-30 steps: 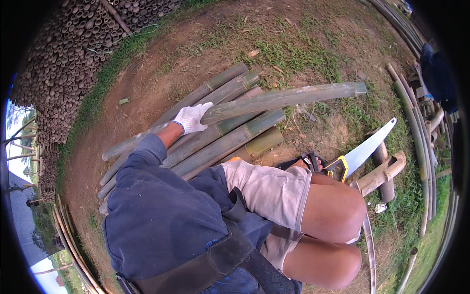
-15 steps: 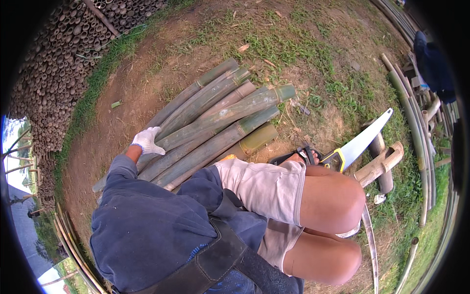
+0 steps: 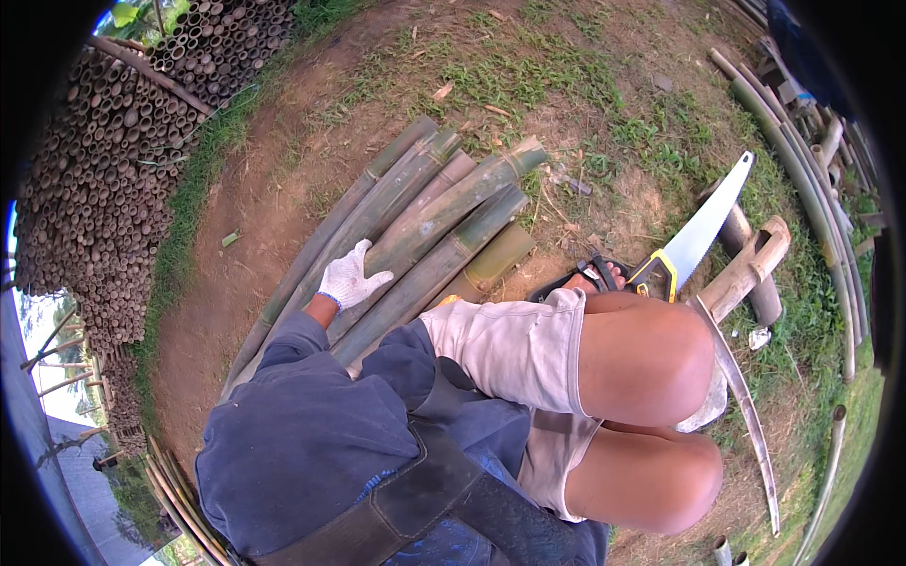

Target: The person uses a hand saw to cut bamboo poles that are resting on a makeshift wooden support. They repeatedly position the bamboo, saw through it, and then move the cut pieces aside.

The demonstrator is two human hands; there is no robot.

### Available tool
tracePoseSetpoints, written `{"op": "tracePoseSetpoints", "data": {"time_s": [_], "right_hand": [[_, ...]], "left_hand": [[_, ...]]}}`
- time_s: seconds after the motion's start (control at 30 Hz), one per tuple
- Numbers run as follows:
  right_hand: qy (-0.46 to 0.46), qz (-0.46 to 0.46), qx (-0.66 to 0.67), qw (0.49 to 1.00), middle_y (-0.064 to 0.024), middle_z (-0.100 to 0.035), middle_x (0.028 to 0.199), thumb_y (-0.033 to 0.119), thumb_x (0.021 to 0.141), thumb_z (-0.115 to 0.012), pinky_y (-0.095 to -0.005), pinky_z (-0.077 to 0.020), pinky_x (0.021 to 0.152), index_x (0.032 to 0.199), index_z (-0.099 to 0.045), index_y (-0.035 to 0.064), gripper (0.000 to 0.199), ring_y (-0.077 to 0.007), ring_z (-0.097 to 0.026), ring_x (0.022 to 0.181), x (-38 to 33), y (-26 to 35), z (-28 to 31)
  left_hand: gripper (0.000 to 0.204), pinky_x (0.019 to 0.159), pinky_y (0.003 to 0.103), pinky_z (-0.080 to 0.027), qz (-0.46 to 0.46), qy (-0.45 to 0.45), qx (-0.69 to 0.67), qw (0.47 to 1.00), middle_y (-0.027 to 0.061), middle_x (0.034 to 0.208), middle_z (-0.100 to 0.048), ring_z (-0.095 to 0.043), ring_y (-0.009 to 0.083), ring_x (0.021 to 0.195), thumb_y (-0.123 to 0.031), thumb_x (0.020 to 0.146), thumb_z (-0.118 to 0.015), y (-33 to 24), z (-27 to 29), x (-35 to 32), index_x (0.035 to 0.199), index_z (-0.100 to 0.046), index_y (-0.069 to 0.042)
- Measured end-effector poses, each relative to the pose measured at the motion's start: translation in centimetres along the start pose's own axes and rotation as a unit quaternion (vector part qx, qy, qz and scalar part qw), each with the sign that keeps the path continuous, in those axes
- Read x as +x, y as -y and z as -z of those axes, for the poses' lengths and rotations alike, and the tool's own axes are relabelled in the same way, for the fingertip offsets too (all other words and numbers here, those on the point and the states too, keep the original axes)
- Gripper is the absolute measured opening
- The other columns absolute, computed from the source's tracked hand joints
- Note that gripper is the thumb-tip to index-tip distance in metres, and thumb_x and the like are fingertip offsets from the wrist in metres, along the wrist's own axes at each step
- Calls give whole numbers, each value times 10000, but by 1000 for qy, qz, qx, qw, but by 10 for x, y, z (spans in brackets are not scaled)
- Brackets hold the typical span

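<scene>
My left hand [image 3: 350,276], in a white glove with a blue sleeve behind it, lies flat on a bundle of green bamboo poles [image 3: 444,212] on the bare ground, fingers spread and holding nothing. I am squatting, bare knees to the right. Behind my upper knee only a patch of white glove, my right hand [image 3: 714,404], shows beside a long thin curved strip [image 3: 746,424]; its grip is hidden. A hand saw [image 3: 694,236] with a yellow and black handle leans by my foot in a sandal [image 3: 590,275].
A big stack of cut bamboo, ends facing me, fills the upper left [image 3: 104,160]. Long poles [image 3: 812,189] lie along the right edge on the grass. A short thick bamboo piece [image 3: 750,269] stands behind the saw. Thin poles lie at the lower left [image 3: 179,500].
One second ago my left hand held a long pole across the pile. That pole now lies in line with the others, and the hand rests flat on them.
</scene>
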State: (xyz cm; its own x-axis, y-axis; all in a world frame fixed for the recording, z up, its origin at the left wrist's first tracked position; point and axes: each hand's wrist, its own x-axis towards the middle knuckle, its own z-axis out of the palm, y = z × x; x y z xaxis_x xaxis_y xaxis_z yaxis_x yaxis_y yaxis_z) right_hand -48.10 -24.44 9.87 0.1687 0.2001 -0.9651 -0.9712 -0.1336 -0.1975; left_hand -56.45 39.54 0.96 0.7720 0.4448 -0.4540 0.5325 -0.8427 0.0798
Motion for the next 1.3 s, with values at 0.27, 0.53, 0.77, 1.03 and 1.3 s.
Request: {"op": "tracePoseSetpoints", "data": {"time_s": [0.27,0.53,0.77,1.03,1.3], "right_hand": [[51,-152,-55,986,-16,-757,1404,503,1051,-732,-439,-570,1047,1529,-675,240,548,-206,-745,1176,-55,62,-34],[49,-281,-92,954,1,-764,1394,530,1040,-733,-425,-583,1018,1531,-681,263,562,-190,-758,1146,-98,109,-59],[42,-331,-73,940,16,-772,1374,558,1038,-730,-404,-594,986,1533,-683,295,563,-169,-768,1112,-106,121,-55],[84,126,220,964,-72,-743,1423,311,1068,-738,-435,-621,1003,1647,-541,232,617,-241,-760,1178,9,18,-45],[40,550,425,718,-91,-709,1446,191,1107,-741,-439,-604,1066,1665,-520,141,601,-255,-732,1271,237,20,34]], "left_hand": [[1146,1123,565,-568,28,38,20,999,370,1403,-725,-720,518,1306,-850,956,-684,16,6,17,1655,-458,30],[1140,1164,538,-545,71,57,17,996,369,1466,-695,-688,511,1366,-808,957,-720,50,-4,-12,1660,-448,48],[1108,1201,531,-513,86,-53,-40,994,357,1575,-601,-629,491,1437,-679,922,-847,57,-18,-24,1671,-442,28],[998,1266,562,-427,-72,-203,-1,976,304,1601,-533,-517,497,1478,-448,867,-947,30,-27,-5,1640,-492,-13],[810,1307,555,-393,-299,-250,-86,917,279,1623,-520,-493,452,1521,-303,1018,-836,-124,-15,129,1658,-464,25]]}}
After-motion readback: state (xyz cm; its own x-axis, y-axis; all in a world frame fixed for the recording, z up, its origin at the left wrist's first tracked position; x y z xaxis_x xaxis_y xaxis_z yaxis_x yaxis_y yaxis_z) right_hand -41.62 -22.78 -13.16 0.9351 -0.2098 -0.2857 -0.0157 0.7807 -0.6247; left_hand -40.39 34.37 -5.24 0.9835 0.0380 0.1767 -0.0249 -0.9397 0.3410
